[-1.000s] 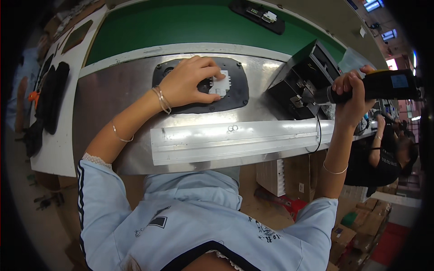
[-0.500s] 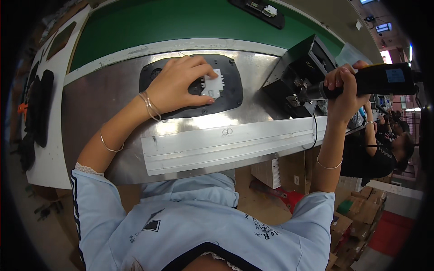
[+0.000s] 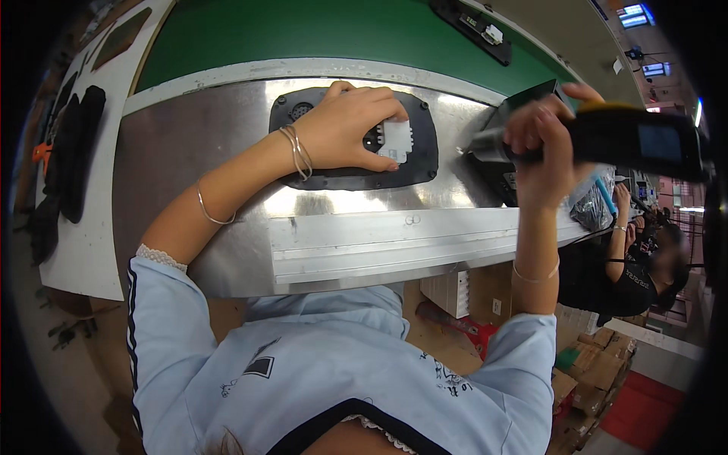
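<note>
On the metal worktop lies a rounded black plastic panel [image 3: 423, 159] with a round grille and small posts around its edge. A white plastic module [image 3: 396, 142] with side prongs sits on this panel. My left hand [image 3: 343, 130] rests over the panel, its thumb and fingers closed on opposite edges of the module. Raised to the right, my right hand [image 3: 542, 144] is wrapped around a black and yellow electric screwdriver [image 3: 633, 142]. The tool points left and is blurred by motion; its tip is hard to make out.
Behind the screwdriver stands a black box [image 3: 493, 180]. A pale metal rail [image 3: 394, 246] runs along the worktop's front. Across the green belt [image 3: 303, 38], another black panel [image 3: 474, 32] lies far right. Another person [image 3: 644, 273] works at the right. Dark parts [image 3: 76, 159] lie left.
The screwdriver in my right hand has left the front of the black box and moved left toward the panel. My left hand keeps its hold on the module. The whole view has shifted slightly.
</note>
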The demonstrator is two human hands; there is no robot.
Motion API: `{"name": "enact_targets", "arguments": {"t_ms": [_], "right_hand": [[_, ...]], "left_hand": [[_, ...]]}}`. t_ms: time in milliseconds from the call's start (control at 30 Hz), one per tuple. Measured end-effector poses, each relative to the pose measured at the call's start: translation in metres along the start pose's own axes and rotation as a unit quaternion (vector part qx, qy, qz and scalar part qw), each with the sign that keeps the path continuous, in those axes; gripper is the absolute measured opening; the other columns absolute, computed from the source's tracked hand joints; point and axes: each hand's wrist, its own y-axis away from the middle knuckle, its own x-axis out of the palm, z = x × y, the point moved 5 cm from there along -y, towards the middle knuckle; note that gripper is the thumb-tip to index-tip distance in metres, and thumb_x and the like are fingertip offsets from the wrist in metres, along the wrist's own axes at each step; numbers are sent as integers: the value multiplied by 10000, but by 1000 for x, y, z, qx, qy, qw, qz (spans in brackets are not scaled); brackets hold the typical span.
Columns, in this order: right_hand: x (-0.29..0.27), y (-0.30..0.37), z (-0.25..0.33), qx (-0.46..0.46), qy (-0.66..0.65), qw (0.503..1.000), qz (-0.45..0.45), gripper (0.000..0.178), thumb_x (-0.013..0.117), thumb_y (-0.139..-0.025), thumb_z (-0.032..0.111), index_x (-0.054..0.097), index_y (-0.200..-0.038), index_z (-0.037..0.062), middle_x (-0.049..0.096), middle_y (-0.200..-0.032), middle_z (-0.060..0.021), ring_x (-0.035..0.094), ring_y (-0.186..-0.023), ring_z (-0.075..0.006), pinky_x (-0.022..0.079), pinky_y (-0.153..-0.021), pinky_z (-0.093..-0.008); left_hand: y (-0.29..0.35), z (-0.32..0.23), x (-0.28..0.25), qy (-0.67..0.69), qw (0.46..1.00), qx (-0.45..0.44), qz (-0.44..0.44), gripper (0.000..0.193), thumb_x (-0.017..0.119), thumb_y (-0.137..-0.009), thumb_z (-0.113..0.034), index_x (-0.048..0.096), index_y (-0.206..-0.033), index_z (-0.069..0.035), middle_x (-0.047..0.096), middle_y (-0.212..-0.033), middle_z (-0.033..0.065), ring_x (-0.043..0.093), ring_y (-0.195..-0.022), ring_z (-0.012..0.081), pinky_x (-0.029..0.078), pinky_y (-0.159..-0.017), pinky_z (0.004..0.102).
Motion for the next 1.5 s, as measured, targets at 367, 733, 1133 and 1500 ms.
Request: {"name": "enact_targets", "arguments": {"t_ms": [367,733,1133,1500], "right_hand": [[41,-14,-41,39,-50,998,7,236,548,-815,-12,434,-1011,53,412,-602,-42,433,-464,-144,414,-475,-312],[51,-14,-50,58,-75,995,-12,250,576,-810,-11,422,-988,74,423,-639,-36,416,-470,-126,400,-466,-294],[48,-14,-58,58,-53,997,11,356,562,-855,27,409,-1177,20,427,-665,-9,430,-470,-96,409,-458,-247],[-59,7,33,-30,44,994,-99,278,580,-836,10,423,-1063,41,413,-649,-26,409,-473,-106,394,-473,-268]], "left_hand": [[5,-3,-2,-11,999,-15,-27,622,766,-704,-457,555,-1202,-152,614,-1082,-1,595,-1038,179,220,-1034,457],[5,1,-3,-8,999,-22,-28,705,782,-691,-433,507,-1278,-155,616,-1146,22,586,-1089,200,235,-1039,484],[1,-7,5,14,998,-43,35,809,771,-696,-479,438,-1339,-118,605,-1141,60,576,-1084,218,259,-1033,487],[2,-6,-16,23,998,-48,17,805,811,-667,-431,476,-1335,-133,620,-1120,75,575,-1091,203,254,-1014,407]]}}
